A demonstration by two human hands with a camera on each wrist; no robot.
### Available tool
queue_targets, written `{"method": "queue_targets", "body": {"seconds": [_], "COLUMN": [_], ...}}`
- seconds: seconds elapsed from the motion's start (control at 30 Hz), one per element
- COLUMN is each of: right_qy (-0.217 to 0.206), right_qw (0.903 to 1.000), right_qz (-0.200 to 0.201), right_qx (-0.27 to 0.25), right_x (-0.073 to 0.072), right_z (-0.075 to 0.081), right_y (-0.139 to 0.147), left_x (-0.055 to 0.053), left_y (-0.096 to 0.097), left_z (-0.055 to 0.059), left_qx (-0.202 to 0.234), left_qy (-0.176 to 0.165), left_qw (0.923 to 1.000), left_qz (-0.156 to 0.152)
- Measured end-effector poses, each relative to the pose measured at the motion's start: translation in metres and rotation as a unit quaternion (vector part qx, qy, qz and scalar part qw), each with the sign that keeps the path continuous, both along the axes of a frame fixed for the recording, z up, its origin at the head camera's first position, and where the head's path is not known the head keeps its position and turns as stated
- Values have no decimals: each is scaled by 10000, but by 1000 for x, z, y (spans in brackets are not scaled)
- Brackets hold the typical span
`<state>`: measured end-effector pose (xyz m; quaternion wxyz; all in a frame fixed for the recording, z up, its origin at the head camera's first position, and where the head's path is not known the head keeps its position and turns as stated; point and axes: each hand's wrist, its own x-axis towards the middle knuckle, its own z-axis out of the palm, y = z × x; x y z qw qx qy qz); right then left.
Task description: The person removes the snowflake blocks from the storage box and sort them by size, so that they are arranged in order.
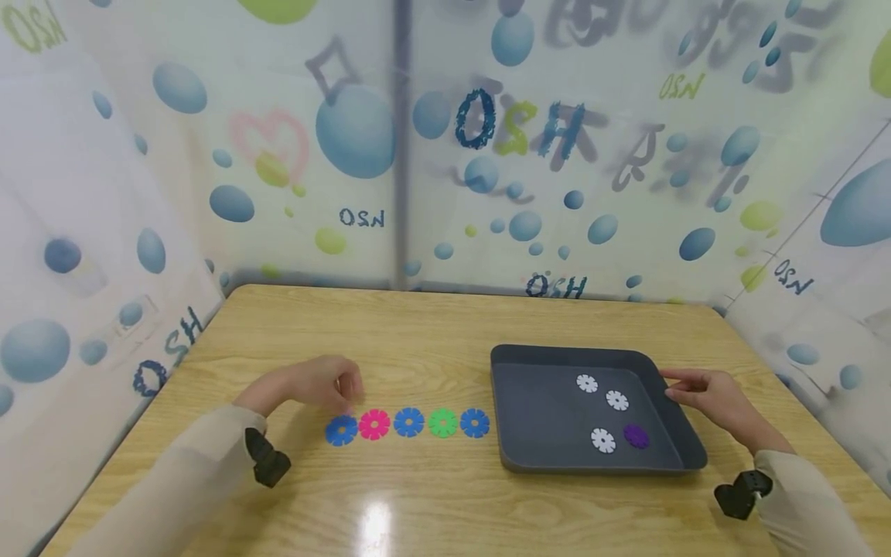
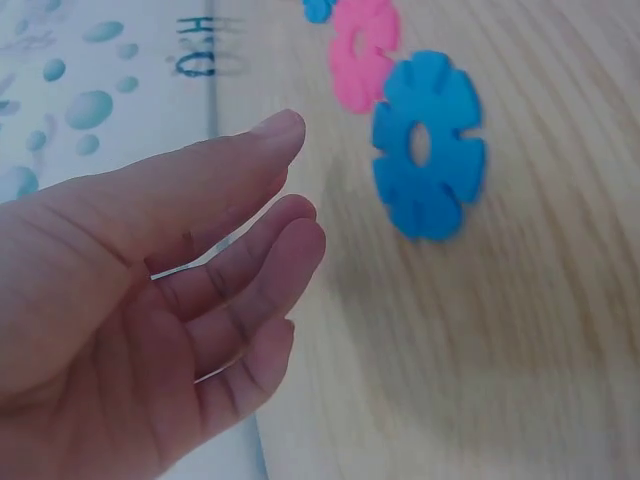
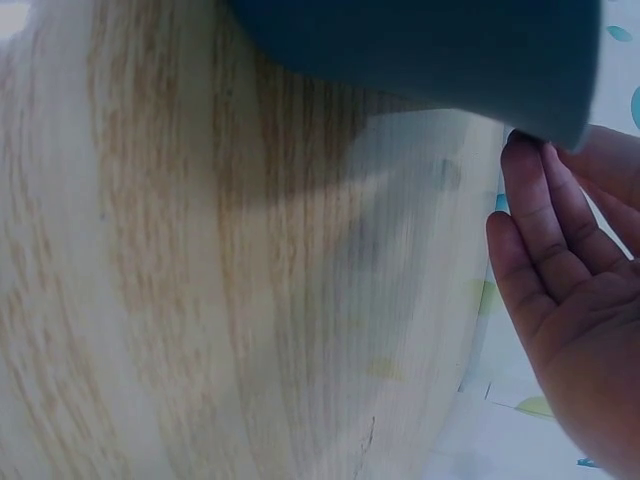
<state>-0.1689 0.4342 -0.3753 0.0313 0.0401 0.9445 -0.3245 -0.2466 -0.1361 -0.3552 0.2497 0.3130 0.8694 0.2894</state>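
Note:
A row of notched plastic snowflake discs lies on the table. From its left end come a blue disc (image 1: 341, 430), a pink disc (image 1: 374, 424), another blue disc (image 1: 408, 422), a green disc (image 1: 442, 422) and a blue disc (image 1: 476, 422) by the tray. My left hand (image 1: 327, 384) hovers just above the leftmost disc, fingers loosely bent; in the left wrist view nothing lies between thumb and fingers, and the blue disc (image 2: 430, 180) is apart from them. At the dark grey tray (image 1: 557, 418), my right hand (image 1: 717, 398) pinches the right rim between thumb and fingers.
Inside the tray are three white discs, one of them at the front (image 1: 603, 441), and a purple disc (image 1: 636, 436). The wooden table (image 1: 390, 333) is bordered by a patterned curtain (image 1: 445, 193) at the back and sides.

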Motion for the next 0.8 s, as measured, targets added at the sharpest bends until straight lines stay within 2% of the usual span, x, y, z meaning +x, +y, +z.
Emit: {"method": "queue_targets", "body": {"seconds": [0.23,0.4,0.6,0.8], "right_qy": [1,-41,-73,-133], "right_qw": [10000,10000,9999,9996], "right_qz": [41,72,128,236], "right_qx": [-55,-5,-5,-36], "right_x": [0,-1,-1,-2], "right_z": [1,2,3,5], "right_y": [-1,-1,0,2], "left_x": [-7,-10,-16,-21], "left_y": [29,60,109,165], "left_z": [9,12,13,23], "left_qx": [119,185,459,377], "left_qy": [316,343,597,647], "left_qw": [9989,9979,9931,9886], "left_qz": [-332,-518,-899,-1304]}}
